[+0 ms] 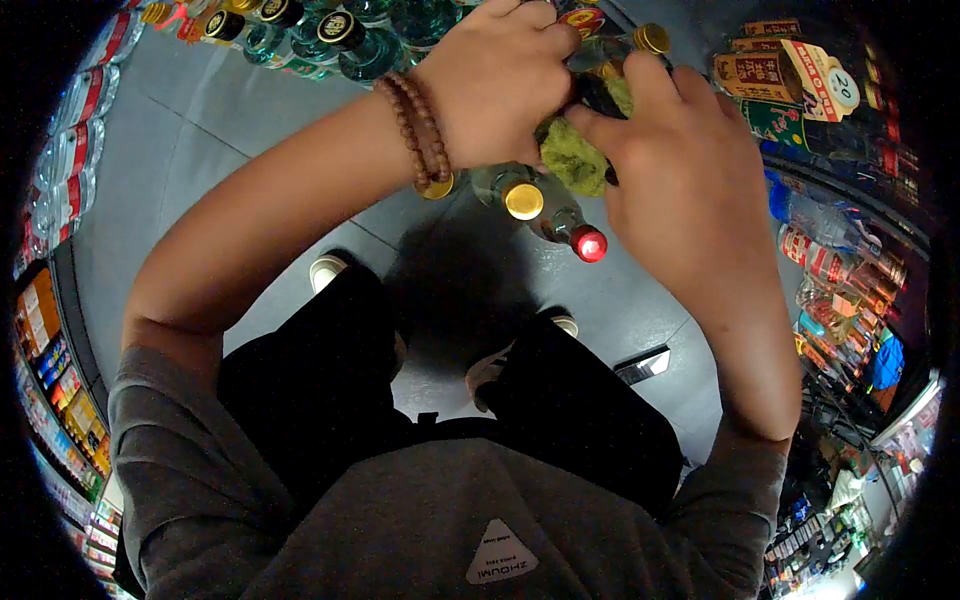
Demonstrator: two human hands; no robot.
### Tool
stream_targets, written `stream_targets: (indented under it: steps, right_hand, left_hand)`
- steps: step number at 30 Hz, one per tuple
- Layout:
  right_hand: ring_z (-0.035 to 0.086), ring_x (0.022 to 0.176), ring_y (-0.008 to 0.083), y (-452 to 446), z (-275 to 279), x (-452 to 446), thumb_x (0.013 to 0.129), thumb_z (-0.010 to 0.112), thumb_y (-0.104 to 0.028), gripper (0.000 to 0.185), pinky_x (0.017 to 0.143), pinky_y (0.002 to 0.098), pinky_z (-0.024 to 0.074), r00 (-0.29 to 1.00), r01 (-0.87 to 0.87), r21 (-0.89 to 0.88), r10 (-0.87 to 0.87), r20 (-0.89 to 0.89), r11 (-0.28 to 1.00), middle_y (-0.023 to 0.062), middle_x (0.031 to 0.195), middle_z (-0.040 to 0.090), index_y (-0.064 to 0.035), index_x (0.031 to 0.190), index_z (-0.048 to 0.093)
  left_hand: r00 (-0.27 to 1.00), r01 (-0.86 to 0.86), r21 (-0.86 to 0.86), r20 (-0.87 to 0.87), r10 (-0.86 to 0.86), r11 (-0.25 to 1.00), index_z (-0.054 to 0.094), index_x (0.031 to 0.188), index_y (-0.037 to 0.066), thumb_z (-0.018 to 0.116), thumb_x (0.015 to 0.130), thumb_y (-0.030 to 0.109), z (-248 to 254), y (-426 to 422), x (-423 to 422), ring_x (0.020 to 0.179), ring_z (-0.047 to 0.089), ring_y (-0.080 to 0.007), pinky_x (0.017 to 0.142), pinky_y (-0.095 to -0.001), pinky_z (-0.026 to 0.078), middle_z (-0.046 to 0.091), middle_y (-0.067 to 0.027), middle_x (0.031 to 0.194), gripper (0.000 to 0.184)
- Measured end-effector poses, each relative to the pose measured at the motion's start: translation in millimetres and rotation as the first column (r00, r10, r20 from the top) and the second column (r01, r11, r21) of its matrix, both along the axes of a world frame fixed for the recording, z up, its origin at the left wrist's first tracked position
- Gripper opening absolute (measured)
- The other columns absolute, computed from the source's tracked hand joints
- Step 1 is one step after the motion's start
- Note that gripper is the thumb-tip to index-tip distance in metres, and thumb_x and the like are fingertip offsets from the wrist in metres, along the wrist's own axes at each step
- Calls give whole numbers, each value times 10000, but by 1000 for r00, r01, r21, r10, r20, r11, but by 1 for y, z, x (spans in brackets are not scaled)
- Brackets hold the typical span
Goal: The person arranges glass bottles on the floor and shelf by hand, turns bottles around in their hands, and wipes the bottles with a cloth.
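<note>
My left hand point(500, 85), with a brown bead bracelet point(415, 130) at its wrist, is closed, its fingers curled at the top of the view. What it grips is mostly hidden; a dark piece point(597, 95) shows between both hands. My right hand point(685, 150) is closed on a crumpled yellow-green cloth point(575, 160), which presses against that dark piece. Just below the hands stand clear glass bottles, one with a gold cap point(524, 201) and one with a red cap point(590, 243). Another gold cap point(651, 39) shows beyond my right fingers.
Several green bottles with black caps point(341, 30) stand at upper left. Brown cartons point(755, 75) and a price tag marked 20 point(842, 88) are at upper right. A phone-like object point(642, 365) lies on the grey tiled floor point(190, 150). Stocked shelves line both sides.
</note>
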State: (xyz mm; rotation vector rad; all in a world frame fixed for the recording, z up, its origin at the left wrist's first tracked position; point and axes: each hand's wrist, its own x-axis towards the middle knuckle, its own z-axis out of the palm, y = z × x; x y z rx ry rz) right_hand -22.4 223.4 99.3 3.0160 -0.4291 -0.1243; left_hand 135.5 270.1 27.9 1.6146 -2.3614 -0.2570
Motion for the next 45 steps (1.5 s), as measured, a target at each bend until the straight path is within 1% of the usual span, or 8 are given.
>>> stream_targets:
  steps: [2,9,14,17,23,35,38,45]
  right_hand:
    - [526,864,276,1,0,0,654,587,-27,339,758,402,457,1000,6,3,-6,-11,1000,93,890,501,-106,961,707]
    - [523,874,275,0,1,0,645,599,-28,348,762,399,456,1000,2,1,-2,-5,1000,96,895,497,-110,966,705]
    - [522,883,277,-1,1,-2,651,605,-35,341,753,402,458,1000,20,24,-20,-12,1000,100,913,500,-117,966,706]
    - [521,882,281,-1,1,-2,652,611,-37,348,746,406,461,1000,26,17,-26,-9,1000,101,923,499,-122,977,703]
    - [528,888,293,-3,-2,-7,643,618,-37,367,750,413,464,1000,22,60,-22,10,998,106,932,504,-115,994,694]
    - [536,920,315,-3,9,-12,623,591,-24,329,765,410,465,993,79,24,-76,-95,997,132,929,516,-68,932,694]
    - [540,898,324,-6,20,-21,616,587,-29,331,753,413,461,996,67,42,-64,-68,997,141,922,507,-52,933,678]
    - [513,735,322,-12,53,-57,547,588,-161,461,633,372,407,969,244,151,-238,-61,958,149,817,473,6,974,638]
  left_hand:
    - [998,-46,-115,43,51,992,677,716,9,729,532,274,-7,1,-4,950,445,-266,842,-384,341,517,-126,894,327]
    - [992,-85,-70,85,91,994,673,708,-2,692,564,220,-5,-2,-7,947,447,-271,854,-389,335,518,-132,901,266]
    - [993,-109,-170,-63,99,979,673,701,-5,664,578,174,-12,1,-7,931,448,-280,845,-401,332,507,-141,897,218]
    - [987,-126,-38,-101,121,991,676,694,7,663,572,164,-8,2,-8,934,449,-285,848,-402,330,500,-139,902,199]
    - [985,-148,-54,-95,143,987,680,684,27,672,562,154,-10,2,-9,941,445,-282,846,-402,333,493,-128,918,177]
    - [992,-123,-90,-36,120,988,708,738,81,741,572,258,-12,3,-8,959,440,-275,856,-403,331,488,-107,913,244]
    - [986,-120,25,-110,122,993,710,745,84,745,605,284,-9,3,-7,944,435,-263,843,-402,330,480,-92,903,247]
    - [991,-114,-38,-68,112,993,693,881,103,746,652,294,-8,13,0,934,428,-248,831,-393,334,468,-75,904,303]
